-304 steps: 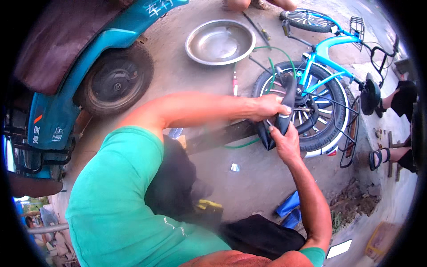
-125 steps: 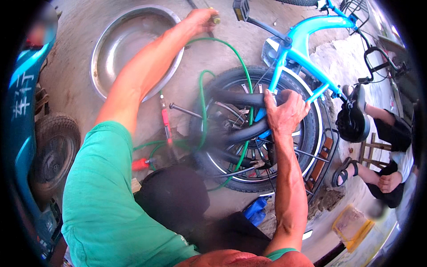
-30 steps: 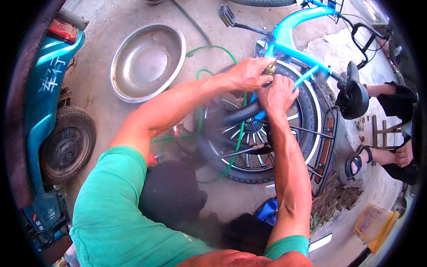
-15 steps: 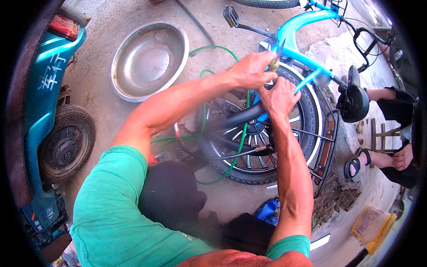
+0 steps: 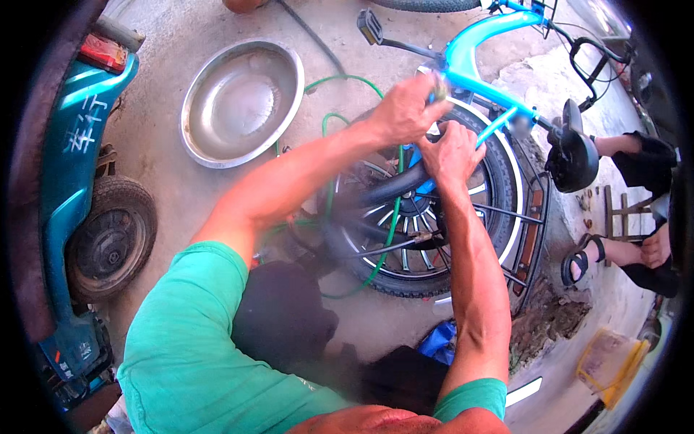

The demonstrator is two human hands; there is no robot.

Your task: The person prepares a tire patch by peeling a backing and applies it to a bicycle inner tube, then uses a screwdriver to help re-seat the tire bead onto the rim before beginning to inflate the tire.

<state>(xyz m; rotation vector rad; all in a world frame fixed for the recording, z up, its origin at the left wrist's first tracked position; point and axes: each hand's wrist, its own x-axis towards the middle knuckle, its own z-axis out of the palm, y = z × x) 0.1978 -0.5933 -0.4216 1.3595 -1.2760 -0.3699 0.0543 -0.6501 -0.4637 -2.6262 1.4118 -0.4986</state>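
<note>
My left hand (image 5: 407,110) is closed around a small hand tool (image 5: 439,88) with a yellowish-green end; motion blur hides its exact kind. Just below it, the fingers of my right hand (image 5: 454,153) are pinched on a black inner tube (image 5: 396,188). The tube hangs in a curve across the spokes of a bicycle wheel, whose black tyre (image 5: 394,287) is partly covered by my right forearm. Beside my hands runs the bright blue bicycle frame (image 5: 463,54). A green hose (image 5: 395,228) loops in front of the wheel.
A metal basin (image 5: 242,105) with water stands at the left. Farther left is a teal vehicle (image 5: 69,145) with a small wheel. On the right are the bicycle saddle (image 5: 575,163), a seated person's sandalled foot (image 5: 576,266) and a yellow-edged container (image 5: 614,365). Blue material (image 5: 438,341) lies near my right arm.
My left hand has shifted slightly left with the tool, whose pointed tip showed before and is now blurred. My right hand stays at the tube.
</note>
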